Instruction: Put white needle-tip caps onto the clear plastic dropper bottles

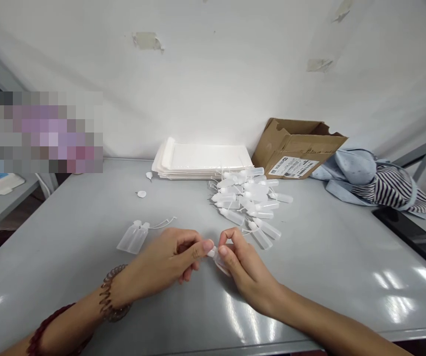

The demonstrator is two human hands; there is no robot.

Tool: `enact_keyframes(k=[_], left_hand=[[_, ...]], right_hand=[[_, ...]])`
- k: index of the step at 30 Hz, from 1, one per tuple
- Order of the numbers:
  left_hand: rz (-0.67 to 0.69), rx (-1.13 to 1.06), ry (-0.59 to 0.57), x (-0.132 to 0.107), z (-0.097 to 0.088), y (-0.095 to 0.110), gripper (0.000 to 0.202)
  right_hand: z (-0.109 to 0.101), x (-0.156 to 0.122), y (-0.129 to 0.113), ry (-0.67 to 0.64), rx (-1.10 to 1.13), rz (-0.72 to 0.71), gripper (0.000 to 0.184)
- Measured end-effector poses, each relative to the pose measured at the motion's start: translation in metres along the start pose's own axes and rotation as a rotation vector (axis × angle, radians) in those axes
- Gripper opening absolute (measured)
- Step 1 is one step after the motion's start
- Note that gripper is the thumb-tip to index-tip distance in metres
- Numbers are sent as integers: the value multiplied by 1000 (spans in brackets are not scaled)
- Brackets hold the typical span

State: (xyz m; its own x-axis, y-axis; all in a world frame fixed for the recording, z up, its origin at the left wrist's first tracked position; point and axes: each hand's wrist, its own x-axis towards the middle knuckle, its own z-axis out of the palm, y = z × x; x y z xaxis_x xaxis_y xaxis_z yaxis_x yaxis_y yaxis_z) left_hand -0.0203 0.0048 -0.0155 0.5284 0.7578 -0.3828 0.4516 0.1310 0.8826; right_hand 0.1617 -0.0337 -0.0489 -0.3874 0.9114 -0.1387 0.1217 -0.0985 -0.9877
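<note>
Small plastic bottle (220, 262) sits between both hands, over the worktop (183, 316) toward its front edge. Left hand (172, 253) pinches the nozzle end, right hand (248, 269) pinches the body, probably to steady it; forearms angle inward, fingers curled. Two bottles (139, 240) lie nearer the left edge; loose pile (255, 192) toward the back edge (likely kept within easy reach).
</note>
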Motion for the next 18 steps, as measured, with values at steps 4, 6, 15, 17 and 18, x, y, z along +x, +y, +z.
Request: enact_keyframes(k=[4,6,15,17,18], left_hand=[[-46,-54,-111,1,3,-2,36],[-41,-66,-158,1,3,-3,34],[45,6,-85,-1,-5,1,22],[1,-22,-93,0,-3,-2,26],[-19,-35,-102,1,-1,-3,30]], right_hand=[[0,0,3,-51,-116,-48,26],[-1,1,1,-59,-81,-17,27],[-2,4,-7,-75,288,197,31],[-3,3,-5,-29,185,120,30],[-3,2,-4,-10,114,78,29]])
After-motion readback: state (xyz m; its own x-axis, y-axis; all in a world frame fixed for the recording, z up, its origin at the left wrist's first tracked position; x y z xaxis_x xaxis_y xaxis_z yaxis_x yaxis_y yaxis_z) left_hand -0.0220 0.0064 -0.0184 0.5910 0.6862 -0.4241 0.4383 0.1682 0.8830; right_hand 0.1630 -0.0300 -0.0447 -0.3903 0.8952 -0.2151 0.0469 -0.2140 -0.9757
